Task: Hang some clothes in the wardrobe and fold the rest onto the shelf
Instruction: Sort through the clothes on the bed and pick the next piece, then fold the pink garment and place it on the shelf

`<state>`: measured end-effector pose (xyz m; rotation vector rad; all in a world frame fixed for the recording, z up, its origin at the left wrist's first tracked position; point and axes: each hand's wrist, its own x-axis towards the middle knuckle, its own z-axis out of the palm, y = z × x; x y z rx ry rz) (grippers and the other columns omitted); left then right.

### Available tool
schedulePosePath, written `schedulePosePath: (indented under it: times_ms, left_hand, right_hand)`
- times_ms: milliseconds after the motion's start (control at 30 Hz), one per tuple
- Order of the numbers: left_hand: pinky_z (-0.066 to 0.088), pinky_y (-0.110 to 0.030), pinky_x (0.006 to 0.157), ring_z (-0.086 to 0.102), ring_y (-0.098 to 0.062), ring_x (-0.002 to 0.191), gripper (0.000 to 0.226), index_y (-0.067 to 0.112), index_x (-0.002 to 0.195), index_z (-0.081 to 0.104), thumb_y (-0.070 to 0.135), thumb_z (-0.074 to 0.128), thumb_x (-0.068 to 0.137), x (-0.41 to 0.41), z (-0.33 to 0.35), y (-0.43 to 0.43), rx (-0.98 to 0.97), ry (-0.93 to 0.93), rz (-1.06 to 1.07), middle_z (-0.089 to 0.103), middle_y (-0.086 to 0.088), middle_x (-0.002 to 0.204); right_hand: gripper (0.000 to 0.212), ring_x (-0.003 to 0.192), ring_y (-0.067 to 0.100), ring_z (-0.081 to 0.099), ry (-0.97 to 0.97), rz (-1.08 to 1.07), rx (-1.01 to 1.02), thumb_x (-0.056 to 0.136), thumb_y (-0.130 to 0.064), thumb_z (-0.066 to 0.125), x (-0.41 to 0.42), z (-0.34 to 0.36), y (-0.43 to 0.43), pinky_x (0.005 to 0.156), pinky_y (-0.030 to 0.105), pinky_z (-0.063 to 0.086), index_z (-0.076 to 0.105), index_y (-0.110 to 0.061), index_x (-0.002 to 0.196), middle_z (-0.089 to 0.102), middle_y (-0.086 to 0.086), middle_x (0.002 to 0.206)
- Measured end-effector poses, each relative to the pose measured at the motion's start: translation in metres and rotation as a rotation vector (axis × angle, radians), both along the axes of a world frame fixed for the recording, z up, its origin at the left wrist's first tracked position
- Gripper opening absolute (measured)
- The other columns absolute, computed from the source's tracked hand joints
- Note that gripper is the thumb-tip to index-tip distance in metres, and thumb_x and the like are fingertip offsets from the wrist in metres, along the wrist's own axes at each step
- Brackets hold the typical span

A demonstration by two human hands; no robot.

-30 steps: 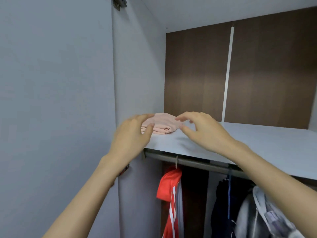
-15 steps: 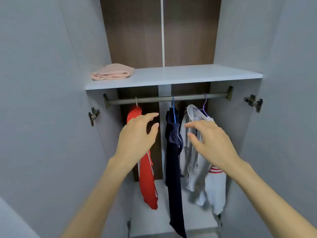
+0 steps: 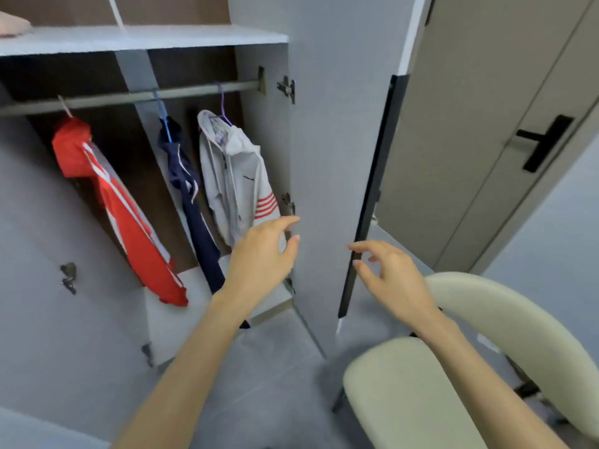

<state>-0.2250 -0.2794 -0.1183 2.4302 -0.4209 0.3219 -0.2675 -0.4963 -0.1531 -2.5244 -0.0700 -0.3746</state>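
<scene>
Both hands empty, fingers spread & loosely curled. Left hand [image 3: 264, 251] sits mid-frame in front of the open wardrobe's right door [image 3: 334, 157], fingertips near its hinge side. Right hand [image 3: 390, 280] is lower right of centre, fingertips just beside the door's dark edge; can't tell if touching. Clothes are well apart from both hands: red jacket [image 3: 123, 215], navy garment [image 3: 191, 202] & white hoodie [image 3: 233, 176] hang on the rail [image 3: 129, 97], left to centre of frame. Hoodie is nearest, just up-left of the left hand. Folded pink item [image 3: 13, 25] lies on the shelf [image 3: 146, 38], far upper left. Cream chair [image 3: 453, 384] at lower right, under the right forearm.
</scene>
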Motion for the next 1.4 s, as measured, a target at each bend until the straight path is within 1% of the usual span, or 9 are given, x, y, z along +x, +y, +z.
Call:
schedulePosePath:
  times_ms: [200, 367, 600, 800, 900, 1000, 1067, 1200, 1400]
  left_hand:
    - [0.047, -0.038, 0.092, 0.060, -0.021, 0.106, 0.036, 0.028, 0.133, 0.055, 0.029, 0.052, 0.097, -0.078, -0.043, -0.100, 0.022, 0.127, -0.174, 0.063, 0.004, 0.124]
    - [0.046, -0.036, 0.094, 0.058, -0.018, 0.112, 0.036, 0.028, 0.133, 0.054, 0.028, 0.052, 0.097, -0.133, -0.062, -0.146, 0.046, 0.200, -0.305, 0.063, 0.008, 0.123]
    - [0.046, -0.032, 0.089, 0.055, -0.013, 0.114, 0.036, 0.031, 0.134, 0.054, 0.029, 0.051, 0.097, -0.207, -0.091, -0.166, 0.058, 0.235, -0.505, 0.062, 0.011, 0.122]
    - [0.047, -0.034, 0.091, 0.058, -0.017, 0.108, 0.035, 0.028, 0.130, 0.056, 0.025, 0.053, 0.095, -0.271, -0.127, -0.179, 0.063, 0.282, -0.648, 0.064, 0.008, 0.119]
    - [0.047, -0.034, 0.089, 0.059, -0.018, 0.106, 0.036, 0.029, 0.129, 0.056, 0.026, 0.053, 0.094, -0.297, -0.144, -0.192, 0.086, 0.299, -0.710, 0.064, 0.009, 0.119]
    - [0.041, -0.027, 0.082, 0.058, -0.015, 0.105, 0.035, 0.032, 0.130, 0.055, 0.028, 0.052, 0.095, -0.321, -0.162, -0.211, 0.104, 0.332, -0.778, 0.063, 0.011, 0.119]
    - [0.036, -0.024, 0.078, 0.057, -0.013, 0.105, 0.035, 0.032, 0.130, 0.054, 0.028, 0.052, 0.095, -0.334, -0.175, -0.229, 0.114, 0.341, -0.827, 0.062, 0.012, 0.119]
    - [0.036, -0.023, 0.078, 0.057, -0.013, 0.107, 0.036, 0.031, 0.132, 0.053, 0.028, 0.051, 0.096, -0.359, -0.215, -0.266, 0.113, 0.329, -0.916, 0.062, 0.012, 0.120]
    - [0.048, -0.032, 0.090, 0.057, -0.012, 0.113, 0.037, 0.031, 0.134, 0.051, 0.028, 0.051, 0.097, -0.389, -0.297, -0.313, 0.096, 0.295, -1.043, 0.061, 0.010, 0.125]
  right_hand:
    - [0.028, 0.102, 0.014, 0.057, 0.132, -0.186, 0.080, 0.095, -0.021, 0.057, -0.122, -0.041, -0.083, 0.080, 0.029, 0.044, 0.062, -0.027, 0.122, 0.062, -0.007, 0.120]
    - [0.028, 0.100, 0.010, 0.057, 0.178, -0.338, 0.120, 0.096, -0.022, 0.055, -0.209, -0.059, -0.114, 0.084, 0.029, 0.046, 0.060, -0.027, 0.123, 0.061, -0.011, 0.124]
    - [0.029, 0.101, 0.007, 0.056, 0.202, -0.546, 0.166, 0.097, -0.024, 0.053, -0.315, -0.086, -0.104, 0.079, 0.026, 0.044, 0.057, -0.031, 0.125, 0.058, -0.013, 0.125]
    - [0.031, 0.085, 0.011, 0.052, 0.213, -0.640, 0.145, 0.094, -0.016, 0.056, -0.400, -0.114, -0.088, 0.074, 0.024, 0.038, 0.059, -0.022, 0.124, 0.058, -0.002, 0.110]
    - [0.030, 0.090, 0.012, 0.057, 0.258, -0.702, 0.126, 0.095, -0.019, 0.056, -0.438, -0.129, -0.090, 0.075, 0.027, 0.043, 0.059, -0.024, 0.125, 0.058, -0.007, 0.117]
    - [0.030, 0.086, 0.010, 0.056, 0.289, -0.774, 0.123, 0.094, -0.021, 0.055, -0.473, -0.148, -0.098, 0.071, 0.027, 0.041, 0.060, -0.026, 0.124, 0.057, -0.010, 0.109]
    - [0.029, 0.095, 0.010, 0.056, 0.296, -0.829, 0.133, 0.094, -0.021, 0.056, -0.491, -0.163, -0.107, 0.074, 0.028, 0.041, 0.059, -0.028, 0.122, 0.057, -0.011, 0.106]
    - [0.029, 0.118, 0.011, 0.050, 0.314, -0.871, 0.119, 0.094, -0.021, 0.057, -0.514, -0.203, -0.132, 0.090, 0.029, 0.044, 0.060, -0.027, 0.123, 0.058, -0.007, 0.124]
    - [0.032, 0.121, 0.016, 0.046, 0.363, -0.877, -0.045, 0.095, -0.026, 0.054, -0.546, -0.281, -0.174, 0.094, 0.028, 0.041, 0.058, -0.026, 0.127, 0.054, -0.009, 0.132]
